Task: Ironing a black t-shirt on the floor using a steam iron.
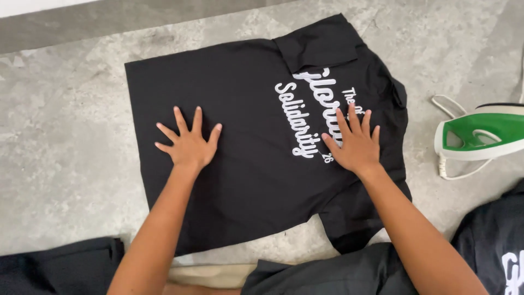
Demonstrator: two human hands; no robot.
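Head camera view: a black T-shirt (245,147) lies spread flat on a mottled grey concrete floor (60,142), its collar end toward the right and its hem toward the left. White script lettering runs across the upper part of the shirt. The far sleeve is folded over onto the body near the far edge; the near sleeve juts out at the near right corner.

Two bare hands press on the cloth. The left hand (188,143) rests palm down with fingers splayed on the plain black area left of the lettering. The right hand (355,143) is likewise flat and open, fingers spread, covering part of the white print. Neither hand grips anything; both forearms reach in from the near edge.

One green and white clothes iron (480,135) sits on the floor well to the right of the shirt, and its white cord (450,169) loops on the concrete just beside it.

Three more dark garments lie along the near edge: one black piece (60,267) at near left, one dark grey piece (327,276) at near centre, and one black garment with white print (496,240) at near right. A paler strip (43,5) of wall or skirting runs along the far left edge.
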